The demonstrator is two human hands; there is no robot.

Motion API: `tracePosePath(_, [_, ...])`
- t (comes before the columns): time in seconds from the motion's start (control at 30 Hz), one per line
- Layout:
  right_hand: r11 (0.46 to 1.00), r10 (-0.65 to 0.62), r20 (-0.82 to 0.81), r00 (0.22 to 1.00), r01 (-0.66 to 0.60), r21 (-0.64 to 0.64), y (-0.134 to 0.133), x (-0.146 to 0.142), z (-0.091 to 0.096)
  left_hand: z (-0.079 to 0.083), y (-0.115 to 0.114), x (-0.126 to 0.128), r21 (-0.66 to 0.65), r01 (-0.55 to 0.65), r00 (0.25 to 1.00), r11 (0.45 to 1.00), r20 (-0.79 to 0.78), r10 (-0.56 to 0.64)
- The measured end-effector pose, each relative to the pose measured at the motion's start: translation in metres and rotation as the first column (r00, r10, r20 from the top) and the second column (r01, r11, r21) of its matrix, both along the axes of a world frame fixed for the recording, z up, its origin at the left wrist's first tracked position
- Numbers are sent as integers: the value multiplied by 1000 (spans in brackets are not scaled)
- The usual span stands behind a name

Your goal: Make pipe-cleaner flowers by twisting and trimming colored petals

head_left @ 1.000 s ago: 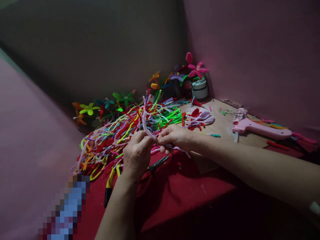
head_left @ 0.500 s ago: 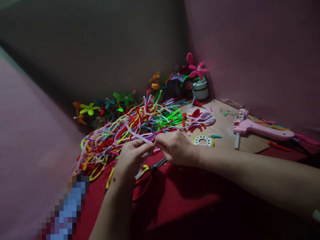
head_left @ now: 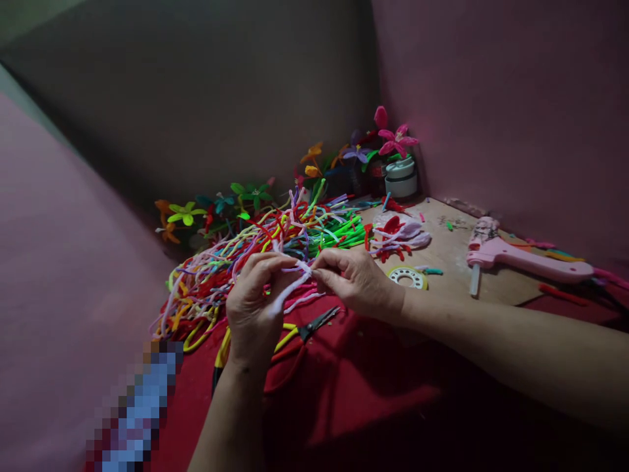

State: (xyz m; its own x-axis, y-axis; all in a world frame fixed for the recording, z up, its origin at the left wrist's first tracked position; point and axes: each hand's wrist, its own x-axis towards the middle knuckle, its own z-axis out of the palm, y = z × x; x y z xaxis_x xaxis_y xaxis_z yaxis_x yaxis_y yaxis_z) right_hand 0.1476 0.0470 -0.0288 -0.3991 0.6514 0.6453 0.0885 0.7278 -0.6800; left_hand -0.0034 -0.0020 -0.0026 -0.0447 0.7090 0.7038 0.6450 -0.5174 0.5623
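Observation:
A pale lilac pipe cleaner (head_left: pixel 291 288) is bent between my hands, its two arms meeting near my right fingertips. My left hand (head_left: pixel 254 298) has its fingers and thumb closed around the arms of the pipe cleaner. With thumb and forefinger, my right hand (head_left: pixel 351 278) pinches the bent end. Just behind both hands spreads a large heap of coloured pipe cleaners (head_left: pixel 236 252). Below them on the red cloth lie scissors (head_left: pixel 314 324) with dark blades and red and yellow handles, partly hidden by my left hand.
A pink glue gun (head_left: pixel 531 257) lies on a brown board (head_left: pixel 455 252) at the right. Close to it are a tape roll (head_left: pixel 409 278) and lilac petal pieces (head_left: pixel 410 234). Pipe-cleaner flowers (head_left: pixel 398 139) and a pale jar (head_left: pixel 400 178) stand at the back by the walls.
My left hand has turned, so the pipe cleaner's bend and free arm now show between the hands. The fingers of my right hand have shifted at the bend. The view has moved slightly.

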Motion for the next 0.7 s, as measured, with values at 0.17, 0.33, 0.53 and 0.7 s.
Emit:
tracePosePath(0.17, [993, 67, -21, 998, -69, -98, 0, 1, 4, 3, 1, -6, 112, 61, 918, 992, -395, -11])
tracePosePath(0.33, [991, 96, -13, 995, -97, -92, -1, 2, 5, 0, 4, -7, 116, 101, 926, 988, -373, -51])
tracePosePath(0.53, [997, 73, 36, 997, -73, 6, -3, 2, 5, 2, 2, -5, 131, 9, 913, 991, -405, 45])
tracePosePath(0.7, [989, -53, 92, 994, 40, 141, -6, -1, -1, 1, 1, -1, -361, 76, 993, 929, -53, -102])
